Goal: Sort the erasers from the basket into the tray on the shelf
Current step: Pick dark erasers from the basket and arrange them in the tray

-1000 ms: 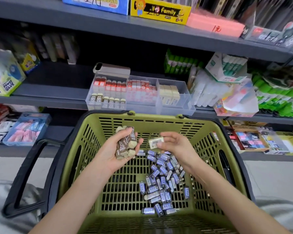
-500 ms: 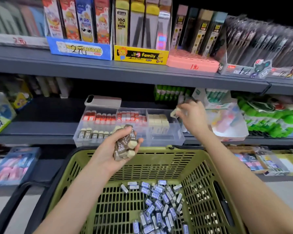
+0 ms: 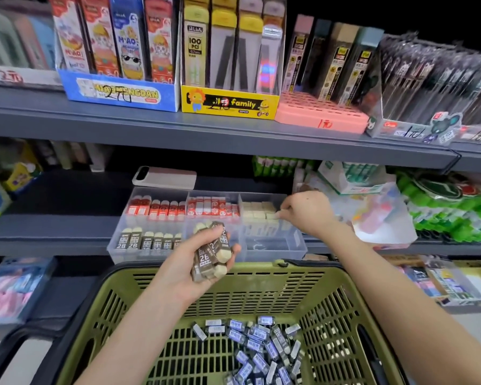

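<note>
My left hand (image 3: 197,258) grips a bundle of brown-sleeved 2B erasers (image 3: 213,252) above the far rim of the green basket (image 3: 117,295). My right hand (image 3: 306,213) reaches into the right compartment of the clear tray (image 3: 275,252) on the shelf, its fingertips pinching a cream eraser (image 3: 274,216) against the row of cream erasers (image 3: 257,211). The tray also holds red-sleeved erasers (image 3: 161,208) and brown 2B erasers (image 3: 145,241). Several blue-sleeved erasers (image 3: 258,345) lie loose on the basket floor.
A phone (image 3: 164,177) lies behind the tray. Green glue sticks (image 3: 450,212) and a clear bag (image 3: 381,215) crowd the shelf at the right. A blue box of pink items (image 3: 9,290) sits low on the left. Boxes of pencil leads (image 3: 228,65) stand on the upper shelf.
My right hand carried a cream eraser from over the basket up to the shelf and lowered it into the tray's right compartment. The view tilted upward. My left hand keeps its bundle.
</note>
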A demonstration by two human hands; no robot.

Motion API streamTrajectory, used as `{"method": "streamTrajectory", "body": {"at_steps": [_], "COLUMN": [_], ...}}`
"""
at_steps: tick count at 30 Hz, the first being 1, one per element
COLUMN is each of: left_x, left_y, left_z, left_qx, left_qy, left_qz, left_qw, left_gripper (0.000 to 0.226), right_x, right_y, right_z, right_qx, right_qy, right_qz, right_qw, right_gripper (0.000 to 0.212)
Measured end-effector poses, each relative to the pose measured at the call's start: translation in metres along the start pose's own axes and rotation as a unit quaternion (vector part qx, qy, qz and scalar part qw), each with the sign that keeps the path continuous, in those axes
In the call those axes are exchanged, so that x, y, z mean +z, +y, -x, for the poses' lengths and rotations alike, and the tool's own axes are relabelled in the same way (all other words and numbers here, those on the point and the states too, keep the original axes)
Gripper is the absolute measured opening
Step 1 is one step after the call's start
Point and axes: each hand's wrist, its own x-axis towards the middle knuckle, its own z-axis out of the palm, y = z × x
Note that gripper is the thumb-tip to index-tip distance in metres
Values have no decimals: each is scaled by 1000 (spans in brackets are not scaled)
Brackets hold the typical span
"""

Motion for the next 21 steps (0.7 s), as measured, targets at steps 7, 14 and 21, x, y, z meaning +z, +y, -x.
{"method": "streamTrajectory", "body": {"at_steps": [7, 14, 21], "left_x": [-3, -9, -11], "left_y": [-3, -4, -2], "left_z": [-7, -7, 0], "left_qx": [-14, -17, -13], "left_qy": [-6, -15, -23], "left_qz": [11, 14, 30], "left_qw": [1000, 1000, 999], "left_gripper": [12, 10, 22], "right_x": [8, 3, -41], "right_y": [-2, -1, -45], "right_z": [4, 6, 42], "right_qx": [-75, -80, -92], "right_qy": [-20, -4, 99], "right_qz": [112, 99, -207], "right_qw": [991, 992, 969], "right_gripper": [39, 32, 36]}}
